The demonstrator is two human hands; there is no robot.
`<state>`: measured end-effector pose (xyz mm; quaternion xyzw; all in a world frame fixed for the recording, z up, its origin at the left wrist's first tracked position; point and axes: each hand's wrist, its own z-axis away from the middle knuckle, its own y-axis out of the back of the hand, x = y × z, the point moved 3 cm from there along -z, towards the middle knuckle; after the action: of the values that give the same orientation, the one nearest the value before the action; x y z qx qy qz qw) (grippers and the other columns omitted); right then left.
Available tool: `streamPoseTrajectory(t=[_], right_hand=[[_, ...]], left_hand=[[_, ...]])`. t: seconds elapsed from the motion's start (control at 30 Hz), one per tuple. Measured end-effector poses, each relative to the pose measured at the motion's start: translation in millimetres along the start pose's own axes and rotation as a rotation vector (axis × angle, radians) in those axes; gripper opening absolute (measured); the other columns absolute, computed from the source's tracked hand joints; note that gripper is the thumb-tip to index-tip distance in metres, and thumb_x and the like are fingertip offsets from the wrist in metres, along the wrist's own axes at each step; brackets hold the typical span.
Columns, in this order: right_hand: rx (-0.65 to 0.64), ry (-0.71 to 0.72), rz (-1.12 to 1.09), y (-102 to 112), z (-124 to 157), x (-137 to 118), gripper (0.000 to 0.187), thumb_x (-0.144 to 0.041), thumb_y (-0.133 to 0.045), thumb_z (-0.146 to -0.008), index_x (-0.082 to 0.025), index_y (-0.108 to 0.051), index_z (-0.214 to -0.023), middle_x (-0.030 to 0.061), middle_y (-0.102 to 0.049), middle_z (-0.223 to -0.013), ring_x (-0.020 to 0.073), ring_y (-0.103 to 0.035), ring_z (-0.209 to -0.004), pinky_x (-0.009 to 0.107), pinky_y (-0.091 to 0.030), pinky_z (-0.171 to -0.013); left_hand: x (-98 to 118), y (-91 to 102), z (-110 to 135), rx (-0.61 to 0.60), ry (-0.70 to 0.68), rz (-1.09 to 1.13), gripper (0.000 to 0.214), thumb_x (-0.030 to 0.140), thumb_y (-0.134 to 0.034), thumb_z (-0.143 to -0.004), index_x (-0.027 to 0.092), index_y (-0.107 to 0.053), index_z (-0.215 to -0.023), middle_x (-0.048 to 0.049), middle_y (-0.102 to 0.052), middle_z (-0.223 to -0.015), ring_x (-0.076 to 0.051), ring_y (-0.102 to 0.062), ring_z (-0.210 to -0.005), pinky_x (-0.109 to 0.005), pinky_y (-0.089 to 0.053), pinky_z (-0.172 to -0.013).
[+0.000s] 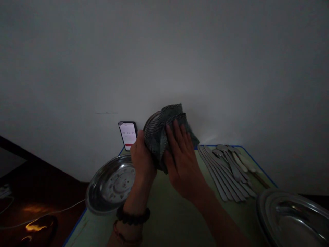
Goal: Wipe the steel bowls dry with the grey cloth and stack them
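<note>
In the head view my left hand [144,157] grips a round metal dish at its left side, thumb up along the edge. Only a strip of the dish's rim [151,120] shows, as a grey checked cloth [172,116] covers most of it. My right hand [182,161] presses the cloth against the dish, its fingers stretched upward over the fabric. The dish is held tilted above the table, in front of the wall. Whether it is a plate or a shallow bowl, I cannot tell.
A metal bowl with a patterned base [99,185] stands left on the green table [180,219]. Behind it a lit phone [128,135] leans on the wall. Several knives [223,175] and spoons [231,161] lie right, behind shiny metal dishes [267,206]. A white cable [64,208] runs at left.
</note>
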<state>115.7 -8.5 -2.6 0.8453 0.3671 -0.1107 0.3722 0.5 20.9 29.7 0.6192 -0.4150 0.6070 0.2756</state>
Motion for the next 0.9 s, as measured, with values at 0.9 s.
streamPoseTrajectory(t=[0.9], right_hand=[[0.129, -0.096, 0.009, 9.4, 3.1, 2.8, 0.057, -0.025, -0.028, -0.097, -0.019, -0.012, -0.151, 0.0053, -0.009, -0.159, 0.0232, -0.003, -0.146, 0.054, -0.014, -0.117]], left_hand=[[-8.4, 2.6, -1.2, -0.147, -0.085, 0.036, 0.045, 0.046, -0.052, -0.085, 0.023, -0.043, -0.047, 0.0038, -0.040, -0.044, -0.013, -0.041, -0.047, -0.026, -0.036, -0.046]])
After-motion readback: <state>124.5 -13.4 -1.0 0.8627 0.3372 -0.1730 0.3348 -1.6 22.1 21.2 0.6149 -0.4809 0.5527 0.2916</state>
